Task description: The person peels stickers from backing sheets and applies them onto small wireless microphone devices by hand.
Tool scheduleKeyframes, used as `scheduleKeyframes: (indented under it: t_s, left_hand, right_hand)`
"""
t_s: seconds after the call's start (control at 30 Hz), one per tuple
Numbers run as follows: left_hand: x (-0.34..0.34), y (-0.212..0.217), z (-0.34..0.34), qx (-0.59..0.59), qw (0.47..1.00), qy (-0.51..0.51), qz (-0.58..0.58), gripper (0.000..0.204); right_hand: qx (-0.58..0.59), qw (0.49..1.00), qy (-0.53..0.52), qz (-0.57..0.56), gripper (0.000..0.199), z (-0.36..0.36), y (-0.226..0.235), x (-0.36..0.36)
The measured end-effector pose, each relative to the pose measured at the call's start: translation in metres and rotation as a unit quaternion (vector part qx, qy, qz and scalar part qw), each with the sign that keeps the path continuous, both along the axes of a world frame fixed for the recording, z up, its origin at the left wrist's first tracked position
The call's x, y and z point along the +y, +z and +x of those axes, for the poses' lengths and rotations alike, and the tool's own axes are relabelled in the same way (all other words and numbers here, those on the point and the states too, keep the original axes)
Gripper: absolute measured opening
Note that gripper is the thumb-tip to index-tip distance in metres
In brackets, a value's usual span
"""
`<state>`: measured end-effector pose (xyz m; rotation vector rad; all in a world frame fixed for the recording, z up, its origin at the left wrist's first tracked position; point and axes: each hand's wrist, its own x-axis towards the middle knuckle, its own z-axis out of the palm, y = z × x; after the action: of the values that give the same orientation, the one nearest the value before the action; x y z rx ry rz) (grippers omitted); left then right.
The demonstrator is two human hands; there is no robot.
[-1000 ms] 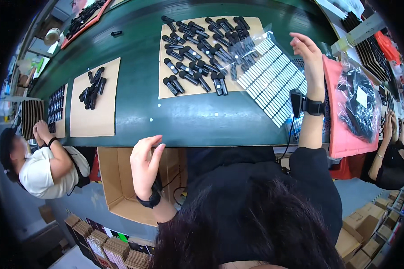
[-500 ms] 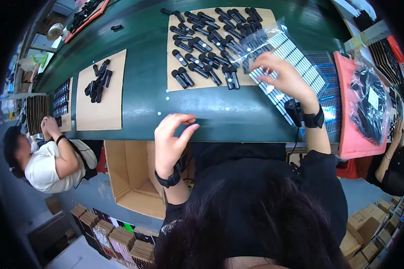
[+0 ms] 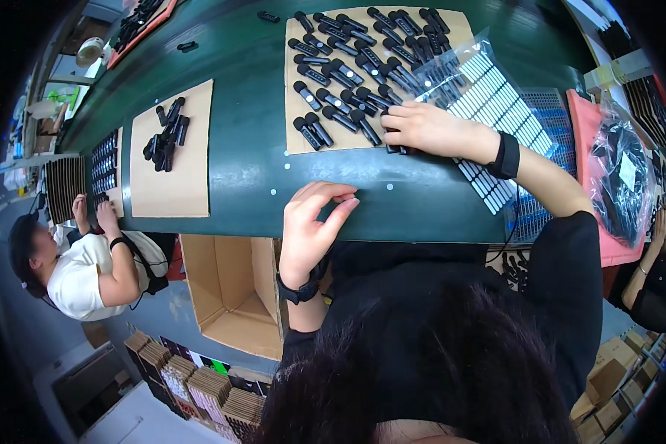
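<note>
My right hand (image 3: 425,129) is closed over small black microphones at the lower right corner of a cardboard sheet (image 3: 300,145); their dark ends show below my fingers. Several more microphones (image 3: 338,101) with round foam heads lie in rows on that sheet, some with a white dot. My left hand (image 3: 314,229) hovers by the table's near edge, thumb and fingertips pinched together. Whatever it holds, if anything, is too small to make out. Beneath my right wrist lies a sheet of white strips (image 3: 496,111), with a clear plastic bag (image 3: 451,74) beside its upper left edge.
A second cardboard sheet (image 3: 177,196) on the green table (image 3: 244,148) bears a pile of microphones (image 3: 166,137). At the right stands a pink tray (image 3: 618,255) with a bagged black bundle (image 3: 621,185). An open carton (image 3: 233,296) sits below the table edge. A co-worker (image 3: 89,274) works at the left.
My right hand has moved left and down from the white strips onto the microphones at the sheet's corner. My left hand keeps its pinched pose; the whole view has shifted slightly.
</note>
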<state>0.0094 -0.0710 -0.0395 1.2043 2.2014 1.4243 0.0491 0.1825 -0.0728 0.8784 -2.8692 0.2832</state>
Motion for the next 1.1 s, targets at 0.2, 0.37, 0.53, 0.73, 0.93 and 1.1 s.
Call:
scheduleKeyframes:
  t_s: [0.2, 0.37, 0.53, 0.73, 0.93, 1.1]
  left_hand:
    - [0.004, 0.005, 0.001, -0.004, 1.000, -0.018, -0.017, 0.012]
    - [0.006, 0.013, -0.001, -0.015, 0.999, -0.015, 0.040, 0.023]
    - [0.025, 0.045, -0.007, -0.257, 0.940, 0.025, 0.222, 0.040]
    - [0.050, 0.094, -0.009, -0.273, 0.922, -0.027, 0.273, 0.053]
    - [0.071, 0.096, -0.017, -0.303, 0.878, -0.202, 0.311, 0.041]
    - [0.070, 0.092, -0.017, -0.299, 0.892, -0.175, 0.289, 0.043]
  right_hand:
    - [-0.070, 0.995, 0.053, -0.040, 0.024, 0.001, -0.001, 0.010]
    - [-0.050, 0.983, -0.023, -0.177, 0.024, 0.008, 0.025, -0.003]
    - [-0.066, 0.743, -0.166, -0.645, 0.030, 0.020, 0.068, -0.017]
    - [0.038, 0.742, -0.182, -0.644, 0.029, 0.046, 0.091, -0.036]
    - [0.170, 0.844, -0.226, -0.455, 0.026, 0.054, 0.099, -0.044]
    - [0.159, 0.870, -0.202, -0.422, 0.031, 0.058, 0.102, -0.043]
